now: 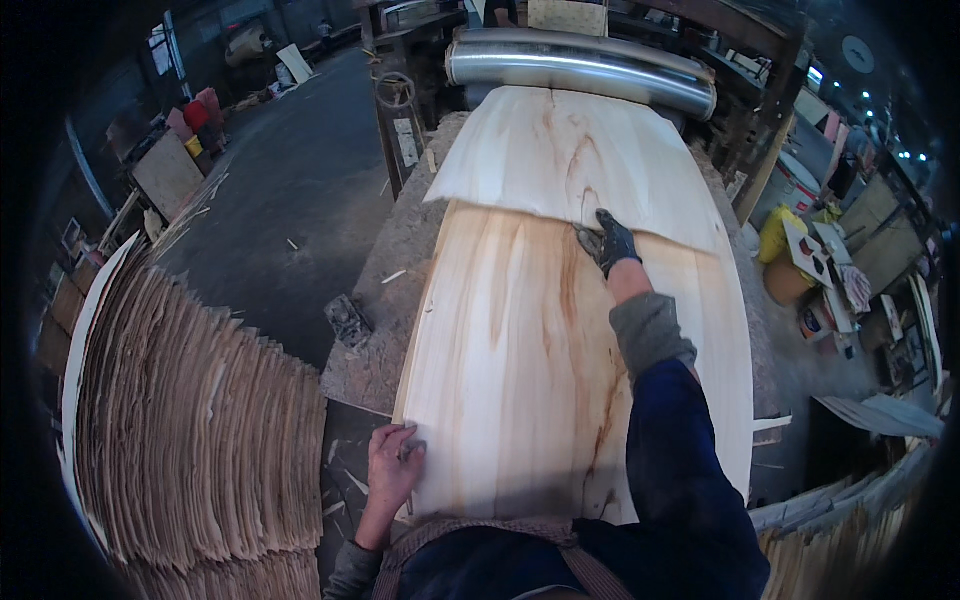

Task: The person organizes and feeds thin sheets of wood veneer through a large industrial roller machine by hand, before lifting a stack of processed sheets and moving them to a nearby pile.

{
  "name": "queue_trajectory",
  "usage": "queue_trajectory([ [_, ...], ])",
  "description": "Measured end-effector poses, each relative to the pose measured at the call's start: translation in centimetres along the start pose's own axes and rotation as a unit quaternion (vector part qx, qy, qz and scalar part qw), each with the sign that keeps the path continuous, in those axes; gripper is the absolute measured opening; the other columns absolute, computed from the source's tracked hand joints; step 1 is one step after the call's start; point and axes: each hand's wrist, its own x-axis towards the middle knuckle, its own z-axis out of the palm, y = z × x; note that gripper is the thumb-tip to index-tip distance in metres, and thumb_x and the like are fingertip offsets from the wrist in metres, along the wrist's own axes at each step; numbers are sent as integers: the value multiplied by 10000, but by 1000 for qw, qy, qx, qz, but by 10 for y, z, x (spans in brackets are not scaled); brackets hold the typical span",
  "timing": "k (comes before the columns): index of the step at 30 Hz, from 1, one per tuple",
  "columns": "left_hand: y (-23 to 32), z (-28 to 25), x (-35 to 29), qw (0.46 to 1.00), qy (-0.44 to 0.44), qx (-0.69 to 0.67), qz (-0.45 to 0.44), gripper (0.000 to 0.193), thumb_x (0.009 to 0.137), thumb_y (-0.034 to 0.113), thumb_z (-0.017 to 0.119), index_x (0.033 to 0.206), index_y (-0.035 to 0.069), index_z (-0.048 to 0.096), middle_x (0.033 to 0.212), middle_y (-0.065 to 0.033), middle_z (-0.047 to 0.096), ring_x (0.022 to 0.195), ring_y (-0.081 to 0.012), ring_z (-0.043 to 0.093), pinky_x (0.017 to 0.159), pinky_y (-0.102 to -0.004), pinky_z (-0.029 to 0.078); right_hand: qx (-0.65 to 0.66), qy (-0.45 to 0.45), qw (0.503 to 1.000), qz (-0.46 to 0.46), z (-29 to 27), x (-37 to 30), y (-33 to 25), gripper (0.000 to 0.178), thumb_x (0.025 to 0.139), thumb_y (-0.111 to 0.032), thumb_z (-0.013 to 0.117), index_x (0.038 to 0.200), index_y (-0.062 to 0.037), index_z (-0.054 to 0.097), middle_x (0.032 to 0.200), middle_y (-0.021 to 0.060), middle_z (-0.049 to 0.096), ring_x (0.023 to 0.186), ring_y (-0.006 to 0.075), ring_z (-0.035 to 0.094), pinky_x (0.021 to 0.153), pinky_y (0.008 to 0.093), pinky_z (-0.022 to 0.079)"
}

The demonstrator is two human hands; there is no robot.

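Right hand (606,243) at near edge of upper veneer sheet (560,140), grip unclear

Upper sheet lies over the far part of lower veneer sheet (500,340), its far edge by the metal roller (580,70); can't tell if they touch. Right hand, dark glove, sits on the upper sheet's near edge; fingertips partly hidden, can't tell if it's pinching. Left hand (393,465), bare, fingers curled, is at the lower sheet's left edge; can't tell if it's holding it. Torso hides the lower sheet's near end. Dark lump (347,320) on the bench (390,310): type unclear. Left sheet stack (200,430) cut off at bottom.
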Motion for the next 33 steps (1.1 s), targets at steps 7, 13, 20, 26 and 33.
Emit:
queue_trajectory([
  [7,-6,-6,7,998,21,-31,-44,369,699,107,664,1043,3,580,877,-125,578,760,-203,563,700,-306,466,-9,-140,985,105,7,-42,11,341,875,-212,484,1172,-48,451,1144,221,511,989,363,550,813,454,484],
  [13,0,-29,33,935,-83,-312,-147,267,761,7,597,1021,-51,579,798,-24,583,702,-95,530,649,-214,435,-174,-224,939,193,-49,-226,19,360,901,-235,417,1195,-29,448,1108,190,550,947,311,587,804,398,493],
  [20,13,-53,41,913,-113,-380,-100,254,757,-50,565,1010,-34,571,830,-30,573,736,-104,525,701,-222,435,-143,-189,951,199,-102,-435,38,375,928,-219,373,1192,37,444,1101,199,552,981,294,571,809,373,488],
  [26,49,-73,33,924,-115,-364,-13,329,743,-45,573,1070,-13,566,900,-41,581,795,-109,509,723,-233,426,-9,-42,957,288,-158,-494,88,399,921,-306,384,1140,11,487,1098,163,558,975,262,558,816,362,472],
  [33,46,-85,38,972,-147,-156,96,483,745,-41,572,1215,20,482,852,-25,598,787,-61,523,698,-220,433,6,87,977,195,-97,-506,98,395,918,-374,381,1206,-109,431,1073,118,557,778,204,516,689,317,438],
])
